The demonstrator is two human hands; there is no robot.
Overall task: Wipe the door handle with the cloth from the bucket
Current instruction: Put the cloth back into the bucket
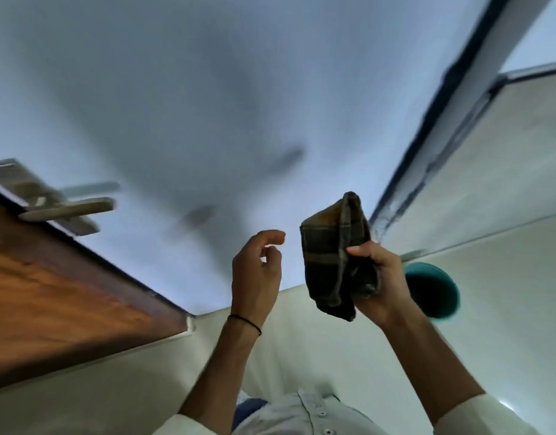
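My right hand grips a dark checked cloth, folded and held up in the lower right of the view. My left hand is just left of the cloth, fingers loosely curled and apart, holding nothing and not touching the cloth. The pale metal lever door handle juts from the edge of the brown wooden door at the far left, well away from both hands. A teal bucket stands on the floor, partly hidden behind my right hand. The picture is blurred.
A pale blue-white wall fills the middle of the view. A dark frame edge runs diagonally at the right. Pale floor tiles lie to the right and below.
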